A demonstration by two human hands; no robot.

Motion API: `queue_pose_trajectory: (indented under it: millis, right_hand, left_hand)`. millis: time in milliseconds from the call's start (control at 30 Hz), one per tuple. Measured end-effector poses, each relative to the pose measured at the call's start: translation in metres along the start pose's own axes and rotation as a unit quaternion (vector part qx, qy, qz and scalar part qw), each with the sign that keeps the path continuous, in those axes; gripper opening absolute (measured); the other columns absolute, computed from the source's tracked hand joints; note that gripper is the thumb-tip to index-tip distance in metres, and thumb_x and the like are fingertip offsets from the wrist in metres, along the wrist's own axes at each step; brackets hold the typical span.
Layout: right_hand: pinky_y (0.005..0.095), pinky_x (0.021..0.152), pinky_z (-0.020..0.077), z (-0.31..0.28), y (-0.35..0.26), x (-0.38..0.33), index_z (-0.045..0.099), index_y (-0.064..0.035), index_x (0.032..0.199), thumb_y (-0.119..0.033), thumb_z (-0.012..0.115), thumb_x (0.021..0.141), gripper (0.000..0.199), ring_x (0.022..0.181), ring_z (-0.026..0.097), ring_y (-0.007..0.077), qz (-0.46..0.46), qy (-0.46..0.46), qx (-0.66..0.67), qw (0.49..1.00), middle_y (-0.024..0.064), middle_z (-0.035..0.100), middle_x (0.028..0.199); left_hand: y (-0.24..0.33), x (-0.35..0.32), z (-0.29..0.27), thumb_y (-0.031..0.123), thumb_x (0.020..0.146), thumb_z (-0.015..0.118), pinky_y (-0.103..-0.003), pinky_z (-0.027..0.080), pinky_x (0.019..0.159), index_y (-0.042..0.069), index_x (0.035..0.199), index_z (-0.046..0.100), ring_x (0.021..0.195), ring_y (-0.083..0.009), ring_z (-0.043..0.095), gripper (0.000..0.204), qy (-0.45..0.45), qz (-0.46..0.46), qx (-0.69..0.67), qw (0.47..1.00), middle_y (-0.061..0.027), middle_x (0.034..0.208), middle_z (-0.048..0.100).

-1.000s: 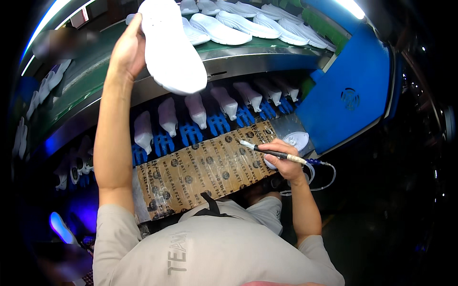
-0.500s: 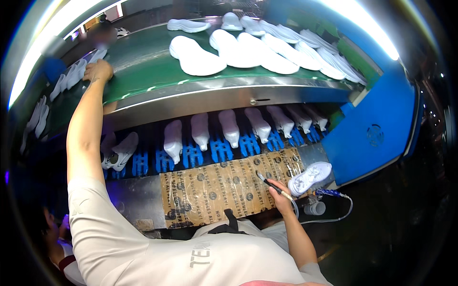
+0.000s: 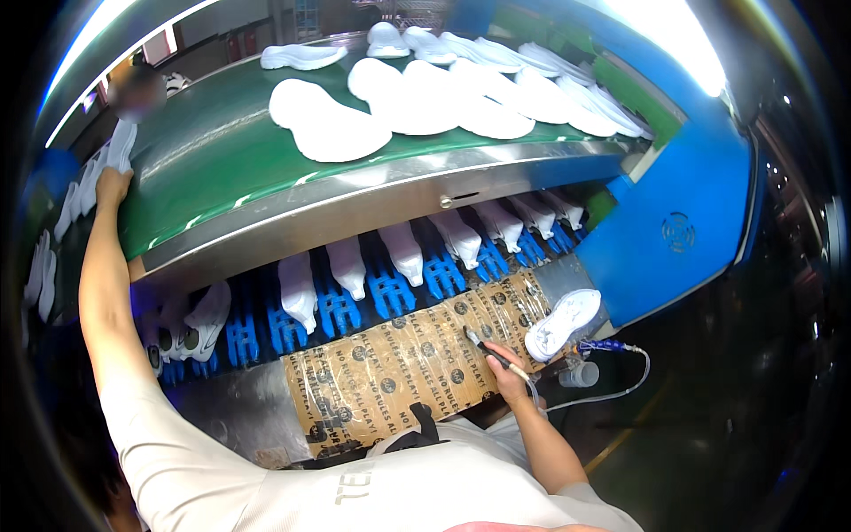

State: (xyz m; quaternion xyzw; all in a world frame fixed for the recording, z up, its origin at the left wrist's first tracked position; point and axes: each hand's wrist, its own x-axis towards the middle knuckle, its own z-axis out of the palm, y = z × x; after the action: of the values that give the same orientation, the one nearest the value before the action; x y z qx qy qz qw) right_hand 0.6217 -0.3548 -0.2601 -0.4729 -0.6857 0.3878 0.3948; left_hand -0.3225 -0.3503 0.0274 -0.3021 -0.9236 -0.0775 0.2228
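My left hand reaches far out to the green conveyor belt. Its fingers are closed at the near end of a white shoe sole, beside more white soles standing in a row. Low in front of me, my right hand grips a brush with a dark handle, bristles toward the cardboard. A thin clear tube runs by this hand. Just right of the brush lies a single white sole, its hollow side up with whitish patches in it.
Many white soles lie on the belt's right half. Below its metal edge, pale shoe uppers stand on blue holders. Printed cardboard covers the near ledge. A small cup stands at right by a blue machine housing.
The view has swung, shifting the scene leftward. My left hand has moved left and nearer along the belt, a sole at its fingers. My right hand keeps the brush over the cardboard.
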Motion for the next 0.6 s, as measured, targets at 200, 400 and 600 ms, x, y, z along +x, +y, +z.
queue_pose_trajectory:
  millis: [200, 400, 600]
  right_hand:
    - [0.0366, 0.099, 0.0502, 0.002, 0.002, 0.003, 0.075, -0.0019, 0.118, -0.013, 0.071, 0.092, 0.029, 0.109, 0.068, 0.0273, -0.022, 0.000, 0.028, 0.999, 0.0148, 0.074, 0.115]
    - [0.0326, 0.091, 0.0486, -0.002, 0.010, 0.005, 0.072, -0.0036, 0.124, -0.011, 0.068, 0.096, 0.029, 0.098, 0.064, 0.0219, -0.030, -0.009, 0.061, 0.998, 0.0106, 0.070, 0.104]
    - [0.0276, 0.088, 0.0523, -0.017, -0.012, 0.009, 0.074, -0.0038, 0.121, -0.008, 0.071, 0.093, 0.028, 0.097, 0.066, 0.0136, 0.014, 0.031, 0.132, 0.991, 0.0073, 0.075, 0.108]
  left_hand:
    - [0.066, -0.066, -0.078, 0.044, 0.082, 0.077, -0.050, 0.052, 0.092, -0.013, 0.112, 0.069, 0.111, -0.0459, 0.067, 0.065, -0.010, 0.036, -0.094, 0.995, -0.0359, 0.115, 0.068]
    - [0.122, -0.198, -0.144, 0.045, 0.091, 0.077, -0.048, 0.049, 0.101, -0.002, 0.147, 0.045, 0.124, -0.0305, 0.058, 0.080, 0.018, -0.044, -0.614, 0.788, -0.0159, 0.138, 0.057]
    - [0.168, -0.353, -0.175, 0.030, 0.107, 0.041, -0.057, 0.046, 0.112, -0.006, 0.142, 0.049, 0.118, -0.0352, 0.064, 0.051, -0.175, 0.171, -0.936, 0.253, -0.0221, 0.133, 0.063]
